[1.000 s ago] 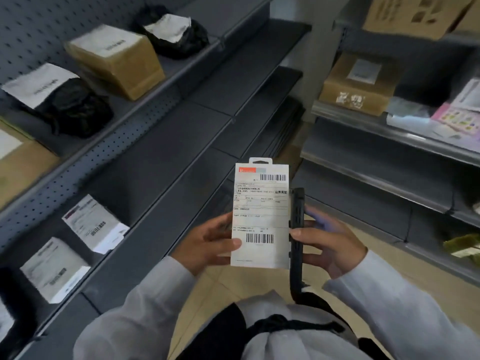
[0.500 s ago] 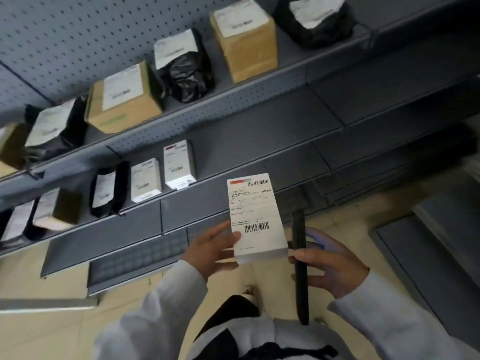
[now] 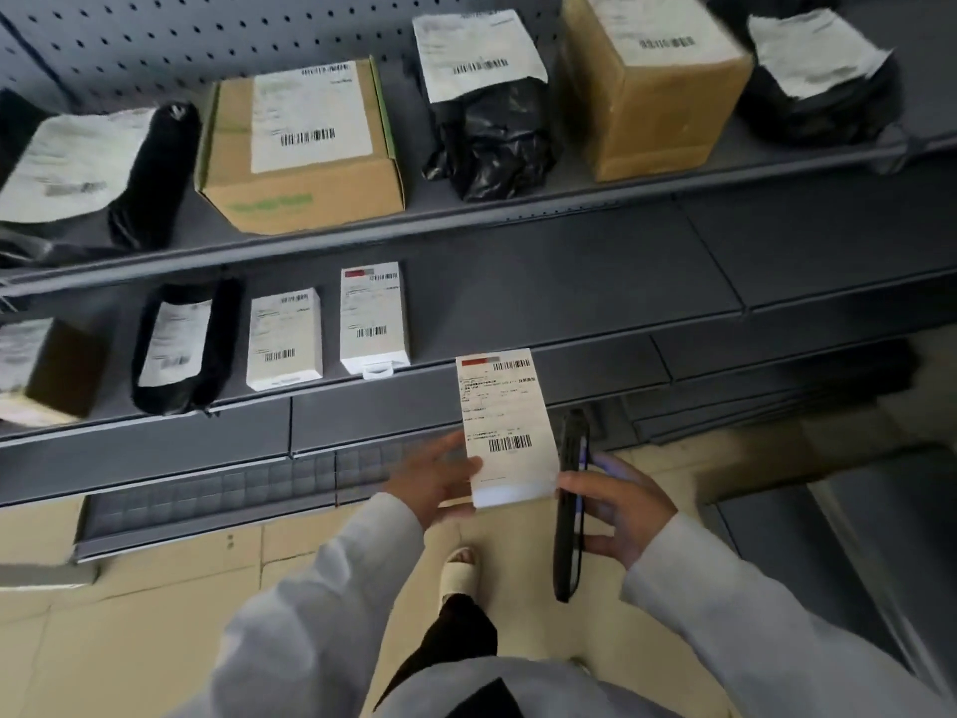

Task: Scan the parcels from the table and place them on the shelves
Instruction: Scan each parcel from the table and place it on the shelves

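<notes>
My left hand (image 3: 440, 476) holds a flat white parcel (image 3: 505, 424) by its lower left edge, thumb on the label side, barcodes facing me. The parcel hangs just in front of the lower grey shelf (image 3: 569, 323). To its right, my right hand (image 3: 619, 510) grips a black handheld scanner (image 3: 568, 510), seen edge-on and upright. On that lower shelf stand two similar white boxes (image 3: 374, 318), a black bag (image 3: 181, 349) and a brown box (image 3: 46, 370).
The upper shelf (image 3: 518, 204) carries brown cartons (image 3: 300, 147) and black bagged parcels (image 3: 492, 116) with white labels. The lower shelf's right half is bare. Another shelf unit (image 3: 880, 536) sits at the right. My foot (image 3: 458, 567) stands on beige floor tiles.
The view has swung left and down from the aisle's far end to face the shelves. The parcel has moved forward, closer to the lower shelf's edge. Both hands keep their grips.
</notes>
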